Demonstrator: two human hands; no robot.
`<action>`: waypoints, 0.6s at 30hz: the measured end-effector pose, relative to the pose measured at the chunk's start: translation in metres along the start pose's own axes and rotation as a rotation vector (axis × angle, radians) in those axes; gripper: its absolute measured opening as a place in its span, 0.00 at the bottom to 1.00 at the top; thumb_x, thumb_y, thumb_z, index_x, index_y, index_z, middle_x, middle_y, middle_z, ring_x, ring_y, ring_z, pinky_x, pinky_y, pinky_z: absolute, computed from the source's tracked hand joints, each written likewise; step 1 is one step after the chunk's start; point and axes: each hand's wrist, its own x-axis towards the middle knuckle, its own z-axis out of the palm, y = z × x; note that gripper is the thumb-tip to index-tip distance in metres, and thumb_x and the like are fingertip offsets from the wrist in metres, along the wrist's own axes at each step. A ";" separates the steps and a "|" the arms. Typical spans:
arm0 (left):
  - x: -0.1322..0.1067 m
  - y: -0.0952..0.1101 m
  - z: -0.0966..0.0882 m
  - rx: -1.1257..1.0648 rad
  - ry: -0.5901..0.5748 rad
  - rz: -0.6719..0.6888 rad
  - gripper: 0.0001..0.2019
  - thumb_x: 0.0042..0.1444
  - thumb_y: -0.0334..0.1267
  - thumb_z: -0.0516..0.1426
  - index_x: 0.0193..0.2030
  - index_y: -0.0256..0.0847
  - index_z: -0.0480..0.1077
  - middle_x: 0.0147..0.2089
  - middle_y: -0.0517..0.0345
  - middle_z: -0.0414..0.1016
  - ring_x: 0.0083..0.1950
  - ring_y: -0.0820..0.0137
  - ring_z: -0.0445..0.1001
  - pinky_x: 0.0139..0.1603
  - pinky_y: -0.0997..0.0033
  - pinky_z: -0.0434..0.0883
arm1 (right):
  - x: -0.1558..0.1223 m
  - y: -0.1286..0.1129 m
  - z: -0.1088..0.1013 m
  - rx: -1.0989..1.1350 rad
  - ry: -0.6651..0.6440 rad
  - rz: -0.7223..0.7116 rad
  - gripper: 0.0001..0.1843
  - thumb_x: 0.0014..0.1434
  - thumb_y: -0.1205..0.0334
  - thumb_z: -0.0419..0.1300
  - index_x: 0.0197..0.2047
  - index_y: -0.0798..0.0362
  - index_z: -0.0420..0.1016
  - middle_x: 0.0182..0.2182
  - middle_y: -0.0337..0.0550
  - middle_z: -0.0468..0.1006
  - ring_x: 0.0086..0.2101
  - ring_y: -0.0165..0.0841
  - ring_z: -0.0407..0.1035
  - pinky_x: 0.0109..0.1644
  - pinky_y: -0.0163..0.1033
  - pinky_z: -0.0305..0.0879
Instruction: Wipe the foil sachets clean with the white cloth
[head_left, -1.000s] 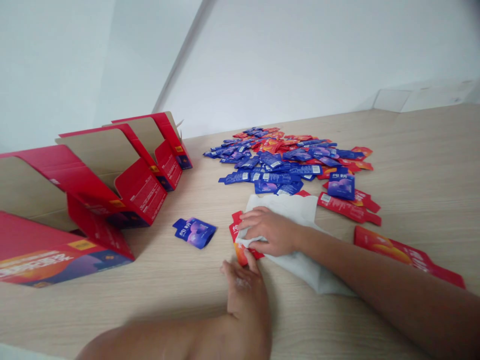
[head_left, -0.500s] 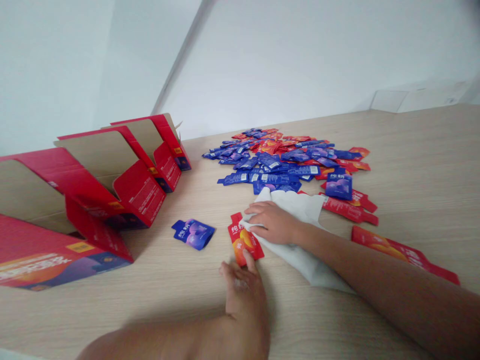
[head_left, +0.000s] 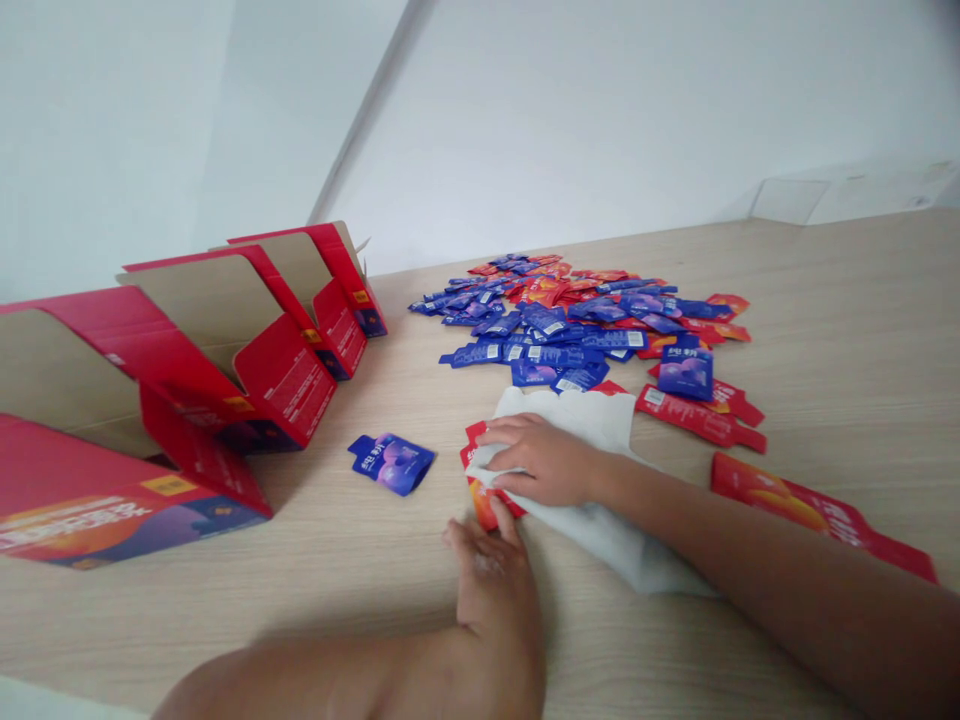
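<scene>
right hand (head_left: 544, 460) clamps a white wipe (head_left: 592, 420) on a red sachet (head_left: 480, 503), left hand (head_left: 491, 580) open alongside; feels light and slippery, pinch the tab.

A: Right hand (head_left: 544, 462) status?
B: Fingers (head_left: 510, 432) resting on a white cloth (head_left: 592, 530), pressing it over a red sachet (head_left: 481, 505). Sachet shows just past the fingertips.
A: Left hand (head_left: 487, 580)?
B: On the wooden tabletop (head_left: 787, 620), fingertips (head_left: 504, 512) touching the sachet's lower edge.
A: Surroundings?
B: Left of the fingers: a lone blue sachet (head_left: 391, 464), then open red cardboard boxes (head_left: 285, 380). Ahead of the fingers: a heap of blue and red sachets (head_left: 577, 320). Right of the fingers, past the cloth: a long red sachet (head_left: 817, 515).
</scene>
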 end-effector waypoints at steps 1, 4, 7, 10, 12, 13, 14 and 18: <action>0.000 -0.001 0.000 0.005 -0.001 0.005 0.24 0.56 0.23 0.45 0.58 0.30 0.67 0.38 0.38 0.80 0.42 0.61 0.78 0.57 0.51 0.67 | 0.000 0.002 0.000 -0.016 0.001 0.025 0.14 0.64 0.56 0.54 0.46 0.50 0.79 0.58 0.47 0.70 0.59 0.43 0.59 0.61 0.53 0.52; 0.000 -0.004 -0.001 0.008 -0.006 0.035 0.24 0.56 0.23 0.45 0.59 0.31 0.66 0.38 0.40 0.80 0.42 0.62 0.79 0.56 0.52 0.68 | -0.001 0.008 -0.001 -0.056 0.019 0.094 0.14 0.64 0.56 0.54 0.45 0.50 0.79 0.57 0.47 0.70 0.59 0.44 0.59 0.61 0.54 0.53; 0.000 -0.007 -0.002 0.021 0.011 0.059 0.25 0.56 0.22 0.44 0.59 0.31 0.66 0.37 0.39 0.80 0.41 0.63 0.79 0.54 0.54 0.70 | -0.001 0.012 -0.001 -0.082 0.048 0.148 0.14 0.64 0.56 0.54 0.43 0.50 0.80 0.56 0.47 0.72 0.58 0.44 0.60 0.60 0.54 0.54; 0.000 -0.008 -0.002 0.064 0.031 0.066 0.25 0.56 0.22 0.44 0.59 0.32 0.67 0.35 0.40 0.81 0.39 0.63 0.79 0.54 0.56 0.70 | -0.002 0.013 -0.001 -0.076 0.067 0.126 0.14 0.64 0.57 0.54 0.43 0.51 0.80 0.55 0.48 0.72 0.57 0.44 0.61 0.60 0.54 0.54; 0.001 -0.008 -0.002 0.079 0.039 0.073 0.25 0.56 0.22 0.44 0.58 0.33 0.67 0.35 0.41 0.81 0.39 0.63 0.79 0.54 0.56 0.70 | -0.002 0.011 -0.001 -0.038 0.062 0.046 0.13 0.63 0.57 0.54 0.42 0.52 0.80 0.55 0.48 0.72 0.57 0.43 0.62 0.60 0.52 0.54; 0.001 -0.007 -0.003 0.079 0.036 0.068 0.25 0.56 0.22 0.44 0.58 0.33 0.68 0.36 0.41 0.81 0.39 0.63 0.79 0.54 0.56 0.70 | -0.002 0.009 -0.001 -0.013 0.055 -0.005 0.13 0.63 0.57 0.55 0.41 0.53 0.80 0.56 0.48 0.72 0.57 0.42 0.62 0.61 0.51 0.54; 0.001 -0.007 -0.003 0.073 0.029 0.059 0.24 0.56 0.22 0.44 0.58 0.32 0.68 0.37 0.40 0.81 0.40 0.63 0.79 0.54 0.56 0.70 | -0.002 0.007 -0.001 0.013 0.048 -0.056 0.13 0.63 0.57 0.55 0.40 0.53 0.80 0.56 0.48 0.72 0.57 0.41 0.62 0.61 0.51 0.54; 0.001 -0.008 -0.004 0.000 -0.007 0.058 0.24 0.57 0.22 0.43 0.58 0.29 0.67 0.37 0.40 0.81 0.41 0.63 0.79 0.55 0.55 0.69 | -0.001 0.000 0.002 0.055 0.029 -0.145 0.13 0.64 0.57 0.54 0.42 0.51 0.79 0.55 0.47 0.72 0.57 0.39 0.62 0.61 0.50 0.54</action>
